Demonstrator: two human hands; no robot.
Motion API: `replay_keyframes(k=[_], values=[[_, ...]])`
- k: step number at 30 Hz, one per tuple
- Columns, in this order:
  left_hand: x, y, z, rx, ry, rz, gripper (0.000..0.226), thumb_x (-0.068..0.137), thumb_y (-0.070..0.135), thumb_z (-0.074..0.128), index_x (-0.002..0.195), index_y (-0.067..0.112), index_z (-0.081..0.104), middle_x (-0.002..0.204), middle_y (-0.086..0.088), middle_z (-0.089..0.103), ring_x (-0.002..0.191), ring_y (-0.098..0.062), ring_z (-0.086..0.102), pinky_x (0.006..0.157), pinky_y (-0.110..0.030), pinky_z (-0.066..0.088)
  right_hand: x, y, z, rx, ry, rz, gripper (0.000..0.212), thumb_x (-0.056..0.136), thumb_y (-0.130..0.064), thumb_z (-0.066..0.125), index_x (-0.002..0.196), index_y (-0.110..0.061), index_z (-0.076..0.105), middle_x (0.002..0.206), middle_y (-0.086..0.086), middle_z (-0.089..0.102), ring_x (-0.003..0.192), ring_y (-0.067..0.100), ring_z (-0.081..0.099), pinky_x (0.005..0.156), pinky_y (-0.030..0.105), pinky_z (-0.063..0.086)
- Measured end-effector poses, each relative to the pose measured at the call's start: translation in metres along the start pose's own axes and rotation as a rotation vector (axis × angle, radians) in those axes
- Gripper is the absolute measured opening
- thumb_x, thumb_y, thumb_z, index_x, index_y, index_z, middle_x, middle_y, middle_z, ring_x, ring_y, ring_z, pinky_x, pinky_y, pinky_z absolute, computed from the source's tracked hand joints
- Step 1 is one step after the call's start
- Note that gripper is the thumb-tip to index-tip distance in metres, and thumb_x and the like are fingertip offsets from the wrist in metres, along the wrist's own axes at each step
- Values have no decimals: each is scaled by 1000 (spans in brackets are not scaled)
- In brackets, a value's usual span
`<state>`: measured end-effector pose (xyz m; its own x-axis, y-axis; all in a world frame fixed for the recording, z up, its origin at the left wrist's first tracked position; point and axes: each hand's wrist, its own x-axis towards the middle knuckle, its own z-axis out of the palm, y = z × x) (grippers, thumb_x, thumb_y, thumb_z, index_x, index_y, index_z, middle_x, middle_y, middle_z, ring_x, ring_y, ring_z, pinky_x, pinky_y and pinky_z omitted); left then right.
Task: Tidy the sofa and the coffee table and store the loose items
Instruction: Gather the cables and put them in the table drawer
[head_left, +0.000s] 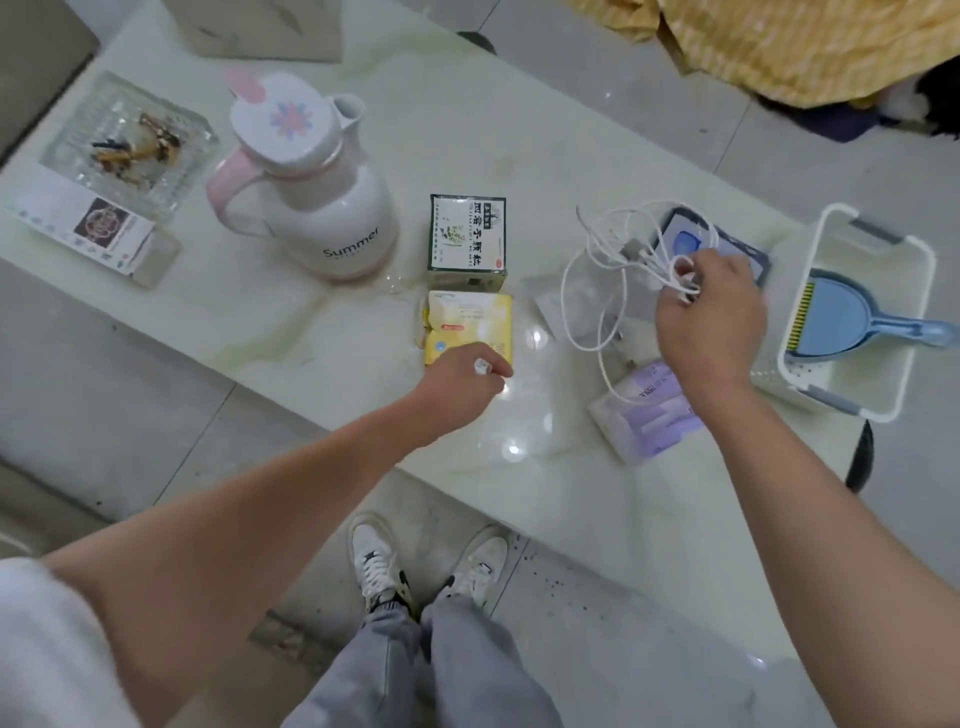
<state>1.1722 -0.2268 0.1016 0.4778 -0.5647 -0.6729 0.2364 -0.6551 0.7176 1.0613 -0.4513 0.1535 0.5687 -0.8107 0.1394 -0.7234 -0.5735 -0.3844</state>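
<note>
coffee table (467, 130) carries loose items; white basket (919, 291) sits at its right end, holding a blue dustpan (841, 317). thermos jug (306, 197) stands left of centre. right hand (711, 317) grips the bunched white cable (597, 270) just beside the basket. left hand (467, 384) is curled round a small white object (482, 367). judged step: storing the cable; next, carry it over the rim and release.

Off-task bits in view

Grey tiled floor (597, 597) w/ dark specks; white sneakers (379, 561) and grey trousers (415, 670) at bottom centre. Yellow patterned cloth (810, 47) top right, a dark heap (852, 122) just below it.
</note>
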Motion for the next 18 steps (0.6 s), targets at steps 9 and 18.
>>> replay_keyframes(k=[9, 18], values=[[10, 72, 12, -378, 22, 55, 31, 82, 42, 71, 108, 29, 61, 101, -2, 65, 76, -15, 64, 62, -29, 50, -22, -6, -34, 389, -171, 315, 17, 93, -13, 43, 104, -16, 56, 87, 3, 68, 67, 20, 60, 63, 37, 52], [-15, 61, -4, -372, 89, 174, 63, 76, 60, 68, 130, 33, 51, 113, 7, 61, 77, -7, 69, 64, -28, 56, -60, -36, -51, 560, 166, 93, 25, 82, -9, 48, 92, -31, 57, 79, -5, 58, 69, 19, 49, 63, 34, 40]])
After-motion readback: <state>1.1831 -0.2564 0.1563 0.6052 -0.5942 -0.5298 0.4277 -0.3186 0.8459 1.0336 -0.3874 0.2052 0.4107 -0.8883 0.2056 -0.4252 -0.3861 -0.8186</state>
